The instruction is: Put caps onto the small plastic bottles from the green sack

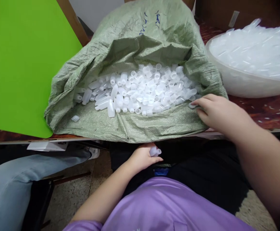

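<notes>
A green woven sack (140,128) lies with its mouth toward me, and a heap of small translucent plastic tubes (152,89) spills inside it. At the right side of the mouth, my right hand (214,112) pinches a small translucent plastic piece (192,105) between thumb and fingertips. Below the table edge, in front of my lap, my left hand (142,158) is closed around a couple of small translucent plastic tubes (155,151). Their open ends poke out past the fingers. One small piece (75,118) lies apart on the left of the sack's flap.
A large translucent tub (250,81) heaped with similar plastic pieces stands at the right. Small white scraps (265,119) dot the reddish-brown table. On the left is a bright green board (21,64). Another person's jeans-clad leg (46,166) is below it.
</notes>
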### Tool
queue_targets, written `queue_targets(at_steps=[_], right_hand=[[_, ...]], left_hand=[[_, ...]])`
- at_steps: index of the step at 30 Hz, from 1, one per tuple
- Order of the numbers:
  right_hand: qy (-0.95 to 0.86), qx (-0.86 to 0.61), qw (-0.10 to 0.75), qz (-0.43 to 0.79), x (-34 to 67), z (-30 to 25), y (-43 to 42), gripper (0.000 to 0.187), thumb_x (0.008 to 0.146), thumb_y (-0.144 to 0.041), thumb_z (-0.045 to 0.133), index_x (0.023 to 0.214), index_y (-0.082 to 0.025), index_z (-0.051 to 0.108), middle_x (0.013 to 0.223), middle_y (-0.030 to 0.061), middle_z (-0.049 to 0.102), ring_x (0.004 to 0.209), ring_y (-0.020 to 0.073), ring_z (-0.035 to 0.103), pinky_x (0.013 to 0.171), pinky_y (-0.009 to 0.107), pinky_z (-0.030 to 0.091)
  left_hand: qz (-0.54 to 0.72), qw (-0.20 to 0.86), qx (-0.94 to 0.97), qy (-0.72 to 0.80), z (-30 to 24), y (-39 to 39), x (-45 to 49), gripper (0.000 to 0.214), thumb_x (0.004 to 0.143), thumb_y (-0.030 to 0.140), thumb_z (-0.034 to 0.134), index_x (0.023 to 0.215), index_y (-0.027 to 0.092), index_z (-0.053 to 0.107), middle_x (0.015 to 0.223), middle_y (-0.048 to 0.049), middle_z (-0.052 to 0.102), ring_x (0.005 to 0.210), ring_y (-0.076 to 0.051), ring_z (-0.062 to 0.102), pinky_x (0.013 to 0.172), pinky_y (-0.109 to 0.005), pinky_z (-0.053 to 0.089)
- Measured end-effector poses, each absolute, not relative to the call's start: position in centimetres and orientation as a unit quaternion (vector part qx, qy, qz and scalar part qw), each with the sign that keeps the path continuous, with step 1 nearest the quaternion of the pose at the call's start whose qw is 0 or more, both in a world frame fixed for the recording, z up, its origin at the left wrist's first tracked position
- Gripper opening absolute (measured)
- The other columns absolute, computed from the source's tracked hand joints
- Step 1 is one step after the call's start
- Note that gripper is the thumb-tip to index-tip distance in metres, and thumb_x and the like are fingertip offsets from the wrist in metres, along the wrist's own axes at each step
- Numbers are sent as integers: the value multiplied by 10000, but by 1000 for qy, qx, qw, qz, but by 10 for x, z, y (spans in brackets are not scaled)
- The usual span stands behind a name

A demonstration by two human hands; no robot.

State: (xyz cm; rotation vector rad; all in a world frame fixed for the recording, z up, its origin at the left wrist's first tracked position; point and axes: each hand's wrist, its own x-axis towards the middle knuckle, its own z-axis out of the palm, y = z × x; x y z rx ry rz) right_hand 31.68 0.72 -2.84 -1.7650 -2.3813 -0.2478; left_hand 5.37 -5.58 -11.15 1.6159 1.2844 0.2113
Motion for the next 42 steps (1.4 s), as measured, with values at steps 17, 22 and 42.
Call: queue_targets(at_steps=[17, 22, 42], right_hand=[[-871, -350, 179, 294, 274, -29, -48, 192, 840, -299, 511, 1002, -219, 577, 923, 55, 610, 822, 146, 593, 706, 266, 502], [-841, -304, 188, 406, 255, -53, -80, 250, 890, -253, 454, 1094, -235, 598, 1046, 59, 631, 924, 129, 604, 788, 255, 512], [-736, -463, 154, 468, 256, -87, -87, 318, 821, -432, 527, 1018, -188, 581, 844, 37, 635, 705, 126, 583, 630, 238, 464]], left_hand=[[132, 661, 627, 392, -74, -63, 39, 401, 628, 323, 741, 983, 163, 645, 895, -21, 614, 805, -132, 552, 741, -229, 432], [94, 652, 663, 357, -72, -59, 38, 356, 618, 338, 745, 925, 171, 679, 830, -2, 583, 760, -123, 537, 704, -213, 424], [46, 700, 539, 466, -87, -51, 46, 550, 396, 417, 823, 722, 165, 458, 634, 70, 455, 548, -64, 376, 487, -196, 272]])
